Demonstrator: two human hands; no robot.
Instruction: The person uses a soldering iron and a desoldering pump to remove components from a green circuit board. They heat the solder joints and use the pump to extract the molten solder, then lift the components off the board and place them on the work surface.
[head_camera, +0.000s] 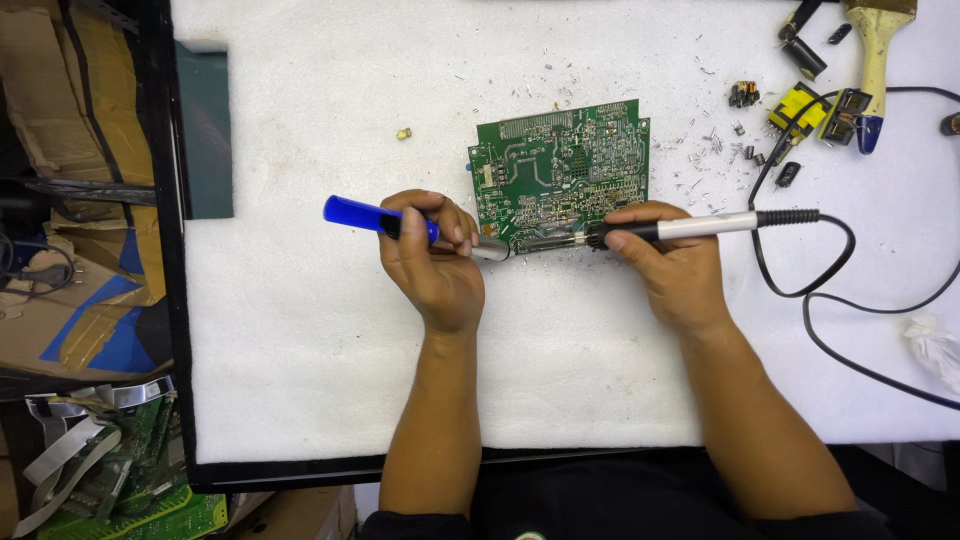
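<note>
Covering nearly the whole work area, a white foam sheet (320, 340) pads the tabletop (205, 470), giving a soft, non-slip bed for the work. On it, slightly above centre, a green circuit board (560, 165) lies flat with its solder side up, so its joints are exposed to tools approaching from the near edge. The right hand (670, 270) is closed in a pen grip around a soldering iron (690, 228) with a pale barrel and dark collar; the iron lies almost level, its metal tip pointing left to the board's near edge, and its black cord (830, 270) loops away to the right, clear of the board. The left hand (435, 250) is wrapped shut around a blue-handled desoldering pump (385, 218), thumb and fingers curled over the body, with the silver nozzle end pointing right to meet the iron tip at the same spot on the board's near edge; the opposed approach keeps both tool ends at one joint, judging by their alignment. Whether either tip actually touches the board cannot be told. At the upper right, well apart from the hands, lie a brush with a pale wooden handle (876, 60), a yellow-and-black wound component (798, 108) and other small dark parts. Fine metal clippings (712, 150) are scattered beside the board's right edge, and one small pale fragment (403, 133) sits alone to the board's left.
</note>
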